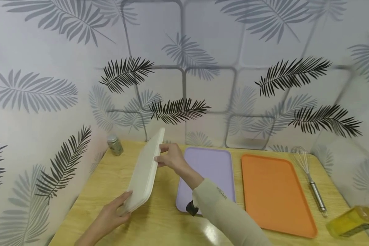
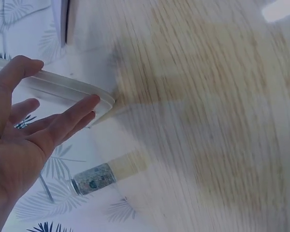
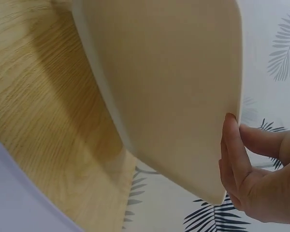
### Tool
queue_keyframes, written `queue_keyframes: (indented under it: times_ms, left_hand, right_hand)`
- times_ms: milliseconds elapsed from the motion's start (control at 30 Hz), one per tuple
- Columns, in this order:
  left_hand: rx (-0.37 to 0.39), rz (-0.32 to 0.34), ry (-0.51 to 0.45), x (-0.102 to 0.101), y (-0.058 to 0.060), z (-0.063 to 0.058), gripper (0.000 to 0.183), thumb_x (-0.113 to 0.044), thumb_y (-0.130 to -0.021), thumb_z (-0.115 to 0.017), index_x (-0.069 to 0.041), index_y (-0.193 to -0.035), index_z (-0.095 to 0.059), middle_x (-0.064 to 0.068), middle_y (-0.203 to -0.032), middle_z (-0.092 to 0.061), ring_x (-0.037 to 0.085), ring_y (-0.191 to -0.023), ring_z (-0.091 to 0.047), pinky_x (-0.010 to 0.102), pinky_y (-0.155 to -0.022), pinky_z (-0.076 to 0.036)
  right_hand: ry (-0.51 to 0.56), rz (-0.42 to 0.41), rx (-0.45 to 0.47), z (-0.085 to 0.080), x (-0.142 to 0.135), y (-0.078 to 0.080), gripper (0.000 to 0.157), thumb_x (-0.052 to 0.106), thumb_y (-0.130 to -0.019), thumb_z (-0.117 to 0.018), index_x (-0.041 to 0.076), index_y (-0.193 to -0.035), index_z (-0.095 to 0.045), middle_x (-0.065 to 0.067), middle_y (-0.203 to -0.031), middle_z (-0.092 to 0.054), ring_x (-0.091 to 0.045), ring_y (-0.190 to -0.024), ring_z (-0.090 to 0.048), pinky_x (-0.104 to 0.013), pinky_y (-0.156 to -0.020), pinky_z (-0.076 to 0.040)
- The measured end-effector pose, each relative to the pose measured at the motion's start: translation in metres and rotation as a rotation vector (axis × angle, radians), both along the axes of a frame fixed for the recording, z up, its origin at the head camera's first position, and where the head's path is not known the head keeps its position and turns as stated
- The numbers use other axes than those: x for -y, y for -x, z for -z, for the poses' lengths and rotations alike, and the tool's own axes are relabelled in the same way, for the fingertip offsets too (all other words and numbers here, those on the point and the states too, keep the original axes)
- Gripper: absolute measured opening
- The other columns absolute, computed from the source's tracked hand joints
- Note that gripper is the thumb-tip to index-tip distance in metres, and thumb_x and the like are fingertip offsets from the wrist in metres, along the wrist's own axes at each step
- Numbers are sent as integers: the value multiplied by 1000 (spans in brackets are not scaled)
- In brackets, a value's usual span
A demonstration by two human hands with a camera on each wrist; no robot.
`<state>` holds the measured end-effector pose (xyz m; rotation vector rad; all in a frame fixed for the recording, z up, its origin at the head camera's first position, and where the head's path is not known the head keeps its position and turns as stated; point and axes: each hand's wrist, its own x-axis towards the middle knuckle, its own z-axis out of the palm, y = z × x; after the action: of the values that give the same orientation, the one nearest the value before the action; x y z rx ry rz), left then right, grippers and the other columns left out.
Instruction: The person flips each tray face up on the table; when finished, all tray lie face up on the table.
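Note:
A cream-white tray (image 1: 144, 167) is raised on edge over the left part of the table, tilted steeply. My left hand (image 1: 112, 210) grips its near lower end; in the left wrist view the thumb (image 2: 31, 64) lies on one side of the rim and the fingers (image 2: 72, 118) on the other. Higher up, my right hand (image 1: 172, 157) pinches the tray's far right edge. The right wrist view shows the tray's broad inner face (image 3: 169, 92), with the right fingertips (image 3: 229, 121) on it at the rim and the thumb behind.
Right of the raised tray lie a lavender tray (image 1: 207, 167), partly behind my right sleeve, and an orange tray (image 1: 273, 191). A whisk (image 1: 315, 191) and a bottle of yellow liquid (image 1: 350, 222) are farther right. A small jar (image 1: 115, 145) stands at the back left, near the patterned wall covering.

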<state>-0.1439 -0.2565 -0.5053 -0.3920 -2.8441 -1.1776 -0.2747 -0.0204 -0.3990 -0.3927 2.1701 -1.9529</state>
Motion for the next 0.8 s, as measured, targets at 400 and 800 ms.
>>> queue_keyframes:
  times_ms: [400, 800]
  left_hand:
    - [-73, 63, -146, -26, -6, -16, 94, 20, -72, -67, -10, -152, -27, 29, -143, -41, 49, -106, -59, 18, -57, -53]
    - [-316, 91, -142, -42, -5, -45, 111, 24, -65, -73, -12, -154, -17, 32, -136, -46, 46, -96, -63, 22, -61, -56]
  right_hand:
    - [26, 22, 6, -20, 11, -2, 57, -12, -79, -70, -13, -132, -49, -28, -119, -53, -34, -76, -70, -29, -64, -59]
    - [5, 53, 13, -32, 25, -5, 66, -14, -79, -69, -11, -139, -41, -28, -126, -50, -29, -70, -71, -27, -62, -58]
